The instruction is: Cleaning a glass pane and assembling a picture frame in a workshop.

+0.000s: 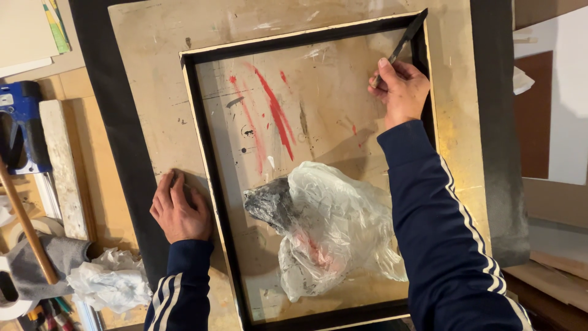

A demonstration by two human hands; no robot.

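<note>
A black picture frame [202, 129] with pale outer edges lies flat on a stained beige board [153, 73]. My right hand [401, 91] grips a thin dark brush [405, 40] whose tip reaches into the frame's far right corner. My left hand [179, 208] rests flat on the board, pressing against the frame's left side. Inside the frame lie a crumpled clear plastic bag [337, 230] and a dark grey wad [269, 202]. Red paint streaks [275, 113] mark the board within the frame.
A black sheet [499, 122] lies under the board. At the left are a blue tool [21, 125], a pale stone block [61, 165], a wooden handle [27, 227], a grey cloth [43, 260] and crumpled white paper [110, 282].
</note>
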